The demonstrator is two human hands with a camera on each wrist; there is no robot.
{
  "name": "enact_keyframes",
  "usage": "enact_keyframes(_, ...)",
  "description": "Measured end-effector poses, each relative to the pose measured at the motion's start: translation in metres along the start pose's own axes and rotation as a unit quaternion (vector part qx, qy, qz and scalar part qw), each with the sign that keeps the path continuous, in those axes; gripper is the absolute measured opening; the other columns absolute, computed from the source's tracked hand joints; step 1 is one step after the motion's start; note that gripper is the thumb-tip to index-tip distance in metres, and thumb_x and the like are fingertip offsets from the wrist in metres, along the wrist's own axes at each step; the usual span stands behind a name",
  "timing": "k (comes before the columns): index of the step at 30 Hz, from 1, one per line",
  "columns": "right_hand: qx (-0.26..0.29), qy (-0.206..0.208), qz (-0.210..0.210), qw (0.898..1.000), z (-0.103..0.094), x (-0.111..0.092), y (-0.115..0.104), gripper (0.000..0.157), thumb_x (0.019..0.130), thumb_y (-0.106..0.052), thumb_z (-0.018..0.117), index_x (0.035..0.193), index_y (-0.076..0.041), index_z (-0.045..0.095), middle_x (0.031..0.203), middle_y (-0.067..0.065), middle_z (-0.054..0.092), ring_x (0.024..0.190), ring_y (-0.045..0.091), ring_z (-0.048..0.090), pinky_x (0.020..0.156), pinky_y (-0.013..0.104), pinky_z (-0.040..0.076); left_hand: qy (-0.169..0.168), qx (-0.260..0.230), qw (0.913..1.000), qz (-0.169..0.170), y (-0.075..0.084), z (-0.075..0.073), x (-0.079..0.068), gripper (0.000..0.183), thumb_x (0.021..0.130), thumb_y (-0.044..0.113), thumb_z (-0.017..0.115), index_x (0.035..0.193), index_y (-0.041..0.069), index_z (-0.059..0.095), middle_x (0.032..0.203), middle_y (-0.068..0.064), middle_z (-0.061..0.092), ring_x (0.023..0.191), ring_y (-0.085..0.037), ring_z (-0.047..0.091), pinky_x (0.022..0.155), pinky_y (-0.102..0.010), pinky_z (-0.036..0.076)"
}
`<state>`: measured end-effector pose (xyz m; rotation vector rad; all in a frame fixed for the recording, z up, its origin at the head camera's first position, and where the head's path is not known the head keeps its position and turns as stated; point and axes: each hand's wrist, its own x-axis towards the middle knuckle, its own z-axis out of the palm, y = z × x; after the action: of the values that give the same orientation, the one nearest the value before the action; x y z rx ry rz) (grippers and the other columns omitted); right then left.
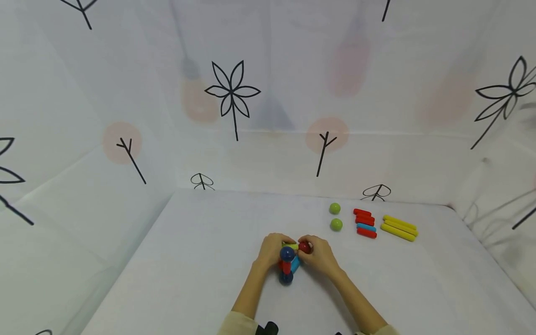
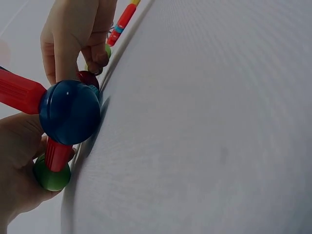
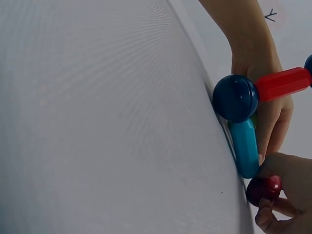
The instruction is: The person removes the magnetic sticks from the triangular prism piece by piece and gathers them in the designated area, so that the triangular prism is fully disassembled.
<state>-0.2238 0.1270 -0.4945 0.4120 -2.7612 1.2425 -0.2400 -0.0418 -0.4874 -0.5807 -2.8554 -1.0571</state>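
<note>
A frame of toy sticks and balls stands between the two hands. An upper dark blue ball (image 1: 287, 253) tops a red stick (image 3: 283, 84) that rises from a lower dark blue ball (image 2: 69, 112). From that lower ball, a light blue stick (image 3: 244, 148) reaches to a dark red ball (image 3: 263, 190), and another red stick (image 2: 58, 156) to a green ball (image 2: 51, 174). My left hand (image 1: 270, 250) grips the green ball. My right hand (image 1: 321, 256) pinches the dark red ball. Behind, a yellow stick (image 1: 290, 246) shows between the hands.
To the right and behind lie two light green balls (image 1: 335, 216), a column of short red sticks (image 1: 366, 232) with a blue stick (image 1: 366, 227) among them, and several yellow sticks (image 1: 399, 227). A patterned white cloth wall (image 1: 268, 158) backs the white table (image 1: 188, 260).
</note>
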Motion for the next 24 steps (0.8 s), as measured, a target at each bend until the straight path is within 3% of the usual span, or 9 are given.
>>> enact_keyframes(15,0.0,0.014,0.008,1.0,0.0004,0.0002,-0.0048,0.023,0.075,-0.009,0.074,0.093,-0.007,0.059,0.085,0.003,0.057,0.076,0.016,0.051,0.064,0.026,0.048,0.007,-0.014,0.9998,0.01,-0.0036,0.0018,0.001,0.019,0.08,0.021,0.073,0.095,0.01,0.076,0.094,-0.002,0.072,0.093,-0.02,0.065,0.085,-0.033,0.05)
enact_keyframes(24,0.024,0.018,0.02,0.999,0.0004,-0.0012,0.0043,0.025,0.077,-0.011,0.075,0.098,-0.006,0.062,0.088,0.003,0.058,0.073,0.014,0.051,0.062,0.021,0.046,0.015,-0.027,0.9995,0.008,-0.0067,0.0041,-0.0008,0.02,0.08,0.021,0.073,0.096,0.01,0.075,0.096,-0.003,0.072,0.096,-0.021,0.065,0.087,-0.034,0.049)
